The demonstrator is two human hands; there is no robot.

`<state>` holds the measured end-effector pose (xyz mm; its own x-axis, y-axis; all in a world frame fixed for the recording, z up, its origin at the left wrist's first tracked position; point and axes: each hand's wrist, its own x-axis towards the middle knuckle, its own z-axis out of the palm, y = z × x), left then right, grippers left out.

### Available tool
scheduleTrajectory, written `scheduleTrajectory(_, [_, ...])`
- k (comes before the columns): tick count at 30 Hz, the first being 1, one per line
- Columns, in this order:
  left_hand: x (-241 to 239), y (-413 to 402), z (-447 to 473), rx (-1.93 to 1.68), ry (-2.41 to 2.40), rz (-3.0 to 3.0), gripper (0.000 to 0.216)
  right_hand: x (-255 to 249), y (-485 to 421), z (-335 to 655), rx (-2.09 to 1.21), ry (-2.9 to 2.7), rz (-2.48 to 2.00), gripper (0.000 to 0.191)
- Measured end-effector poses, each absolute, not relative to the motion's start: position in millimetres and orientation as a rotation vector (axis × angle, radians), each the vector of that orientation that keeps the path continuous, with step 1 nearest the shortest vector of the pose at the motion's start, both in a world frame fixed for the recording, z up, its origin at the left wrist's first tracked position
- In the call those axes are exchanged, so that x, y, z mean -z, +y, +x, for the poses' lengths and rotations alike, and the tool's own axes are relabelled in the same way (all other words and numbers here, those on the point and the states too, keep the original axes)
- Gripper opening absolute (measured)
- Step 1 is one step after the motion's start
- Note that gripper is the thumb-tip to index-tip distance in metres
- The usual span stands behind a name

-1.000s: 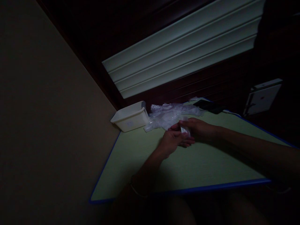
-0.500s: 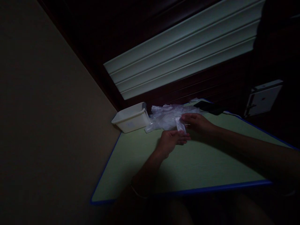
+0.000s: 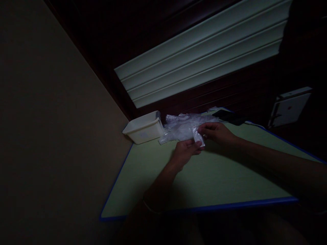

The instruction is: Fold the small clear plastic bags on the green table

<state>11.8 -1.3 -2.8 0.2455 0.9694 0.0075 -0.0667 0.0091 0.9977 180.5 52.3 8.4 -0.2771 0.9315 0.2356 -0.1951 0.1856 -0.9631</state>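
On the green counter (image 3: 204, 180), a clear bag pile (image 3: 182, 127) lies at the far edge beside a white bin (image 3: 144, 128). Both hands, left (image 3: 185, 152) and right (image 3: 216, 132), pinch one small packet (image 3: 198, 137) just before the pile; the pile looks mostly unhandled.

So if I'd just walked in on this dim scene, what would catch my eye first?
Probably the two hands meeting mid-table: the right hand and left hand both pinch a small clear plastic bag. Just behind them lies a crumpled heap of clear plastic bags, with a white plastic bin to its left at the corner of the green, blue-edged table.
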Motion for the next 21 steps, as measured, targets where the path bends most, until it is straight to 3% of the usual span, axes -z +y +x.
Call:
scheduleTrajectory(7, [-3,8,1,-1.380,1.083,1.247,0.039,-11,42,177,-1.320,-1.520,-0.823,0.032])
scheduleTrajectory(21, [-5,4,6,-1.357,1.159,1.287,0.029,-2,46,178,-1.334,-1.610,-0.798,0.029])
